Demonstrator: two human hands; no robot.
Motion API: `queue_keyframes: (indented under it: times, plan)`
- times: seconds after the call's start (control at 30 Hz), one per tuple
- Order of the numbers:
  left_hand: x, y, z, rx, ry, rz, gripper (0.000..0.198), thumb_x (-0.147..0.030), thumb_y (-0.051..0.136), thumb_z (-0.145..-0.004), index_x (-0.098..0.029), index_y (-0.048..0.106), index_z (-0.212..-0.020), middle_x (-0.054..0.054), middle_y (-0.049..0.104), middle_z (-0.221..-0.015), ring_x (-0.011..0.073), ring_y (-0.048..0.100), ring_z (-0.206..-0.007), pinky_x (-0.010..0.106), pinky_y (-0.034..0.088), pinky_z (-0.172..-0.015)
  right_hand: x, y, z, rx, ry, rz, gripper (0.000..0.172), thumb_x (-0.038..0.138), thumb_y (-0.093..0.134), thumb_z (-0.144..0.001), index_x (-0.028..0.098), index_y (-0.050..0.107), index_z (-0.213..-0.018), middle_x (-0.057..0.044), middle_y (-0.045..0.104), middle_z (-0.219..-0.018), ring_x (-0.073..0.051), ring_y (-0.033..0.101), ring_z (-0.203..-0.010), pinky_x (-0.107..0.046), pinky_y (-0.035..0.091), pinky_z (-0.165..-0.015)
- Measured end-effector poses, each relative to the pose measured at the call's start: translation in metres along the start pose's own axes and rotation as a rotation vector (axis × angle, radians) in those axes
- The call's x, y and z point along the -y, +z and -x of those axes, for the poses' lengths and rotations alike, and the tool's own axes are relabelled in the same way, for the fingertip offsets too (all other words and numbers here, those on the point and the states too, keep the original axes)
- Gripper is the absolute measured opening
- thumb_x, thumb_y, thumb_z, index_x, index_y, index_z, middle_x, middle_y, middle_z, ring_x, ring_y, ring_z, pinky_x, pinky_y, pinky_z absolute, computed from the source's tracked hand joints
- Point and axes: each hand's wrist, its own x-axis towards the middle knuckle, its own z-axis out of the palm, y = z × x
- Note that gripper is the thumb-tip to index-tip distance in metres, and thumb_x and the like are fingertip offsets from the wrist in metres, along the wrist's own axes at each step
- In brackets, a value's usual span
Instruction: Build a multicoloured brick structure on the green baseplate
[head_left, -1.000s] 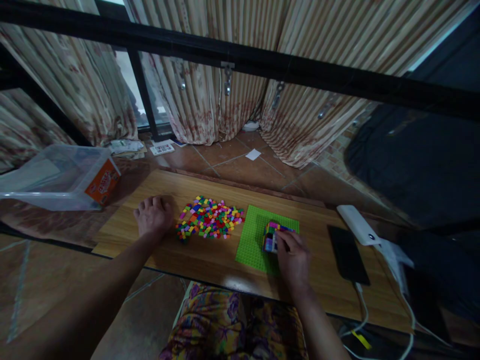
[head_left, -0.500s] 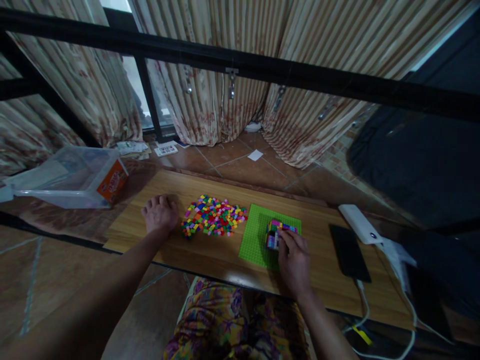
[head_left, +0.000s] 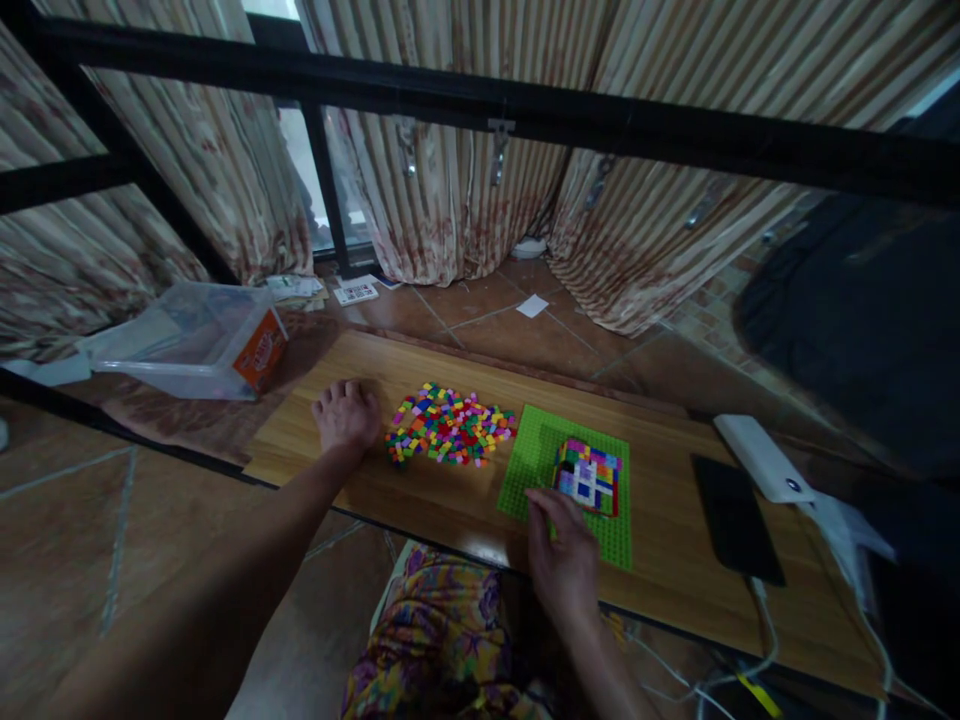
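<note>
My left hand [head_left: 346,415] lies palm down on the wooden board, its fingers stretched out. Beside it spreads a pile of small colourful toy bricks [head_left: 450,428]. My right hand [head_left: 562,550] hovers at the near left part of the green baseplate [head_left: 525,450], thumb and fingertips drawn together. Whatever they pinch, if anything, is too small to make out. Just beyond these fingers, a block-built structure [head_left: 592,475] stands on the baseplate, with multicoloured walls and white, blue and purple bricks on top. A dark gap shows at its left side.
Right of the baseplate lie a black phone [head_left: 736,520] with a cable and a white power strip [head_left: 761,458]. A clear plastic bin [head_left: 187,340] with an orange label sits beyond the board's left end. A black metal rail [head_left: 450,105] crosses in front of the curtains.
My right hand has moved off the top of the block structure, toward me and left, uncovering it. The left hand stays on the board. The whole view has shifted slightly.
</note>
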Motion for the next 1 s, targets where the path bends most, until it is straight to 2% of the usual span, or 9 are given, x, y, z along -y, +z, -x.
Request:
queue_keyframes:
  times: [0.27, 0.37, 0.53, 0.63, 0.73, 0.87, 1.0]
  plan:
    - [0.0, 0.0, 0.002, -0.016, 0.01, 0.023, 0.043, -0.035, 0.034, -0.091, -0.014, 0.058, -0.121, 0.017, 0.058, -0.124, 0.0331, 0.047, -0.115, 0.047, 0.036, -0.095, 0.007, 0.046, -0.03, 0.136, -0.031, 0.098, 0.026, 0.022, 0.044, -0.093, 0.02, 0.068, -0.102, -0.009, 0.065, -0.101, -0.021, 0.059, -0.097, -0.035, 0.047, -0.087]
    - [0.0, 0.0, 0.002, -0.006, 0.013, 0.033, 0.044, -0.034, 0.034, -0.09, -0.014, 0.058, -0.12, 0.017, 0.058, -0.124, 0.033, 0.047, -0.115, 0.047, 0.036, -0.094, 0.006, 0.056, -0.039, 0.182, -0.036, 0.152, 0.025, 0.024, 0.045, -0.093, 0.019, 0.068, -0.101, -0.008, 0.065, -0.098, -0.021, 0.059, -0.095, -0.034, 0.046, -0.085]
    - [-0.001, -0.003, 0.002, 0.026, -0.002, 0.045, 0.045, -0.034, 0.035, -0.09, -0.014, 0.057, -0.123, 0.018, 0.056, -0.127, 0.0328, 0.045, -0.119, 0.048, 0.034, -0.097, 0.005, 0.064, -0.044, 0.176, -0.043, 0.232, 0.025, 0.026, 0.045, -0.094, 0.021, 0.068, -0.09, -0.008, 0.065, -0.094, -0.021, 0.058, -0.091, -0.032, 0.044, -0.081]
    - [0.0, -0.002, 0.002, 0.028, -0.005, 0.033, 0.045, -0.035, 0.035, -0.09, -0.014, 0.057, -0.123, 0.018, 0.056, -0.128, 0.0331, 0.046, -0.118, 0.047, 0.034, -0.097, 0.007, 0.061, -0.042, 0.176, -0.019, 0.154, 0.024, 0.026, 0.045, -0.094, 0.021, 0.067, -0.086, -0.007, 0.067, -0.091, -0.02, 0.06, -0.089, -0.031, 0.045, -0.08]
    - [0.001, 0.001, 0.0, 0.008, -0.004, 0.016, 0.045, -0.036, 0.034, -0.09, -0.014, 0.058, -0.121, 0.018, 0.057, -0.126, 0.0336, 0.047, -0.117, 0.047, 0.035, -0.096, 0.011, 0.048, -0.037, 0.155, 0.072, 0.009, 0.021, 0.028, 0.048, -0.092, 0.021, 0.067, -0.087, -0.005, 0.07, -0.088, -0.018, 0.064, -0.081, -0.03, 0.048, -0.075]
    - [0.002, 0.003, -0.001, -0.012, 0.005, 0.013, 0.044, -0.035, 0.033, -0.09, -0.013, 0.059, -0.118, 0.019, 0.057, -0.125, 0.0337, 0.047, -0.117, 0.048, 0.036, -0.095, 0.012, 0.023, -0.029, 0.069, 0.243, -0.158, 0.019, 0.034, 0.055, -0.087, 0.021, 0.069, -0.088, -0.004, 0.073, -0.083, -0.018, 0.067, -0.074, -0.029, 0.051, -0.07]
    - [0.002, 0.003, -0.001, -0.007, 0.008, 0.014, 0.045, -0.036, 0.034, -0.089, -0.014, 0.058, -0.12, 0.019, 0.056, -0.126, 0.0344, 0.048, -0.117, 0.048, 0.036, -0.095, -0.002, -0.01, -0.03, -0.061, 0.275, -0.187, 0.021, 0.037, 0.058, -0.084, 0.021, 0.071, -0.088, -0.005, 0.074, -0.089, -0.018, 0.069, -0.078, -0.03, 0.053, -0.073]
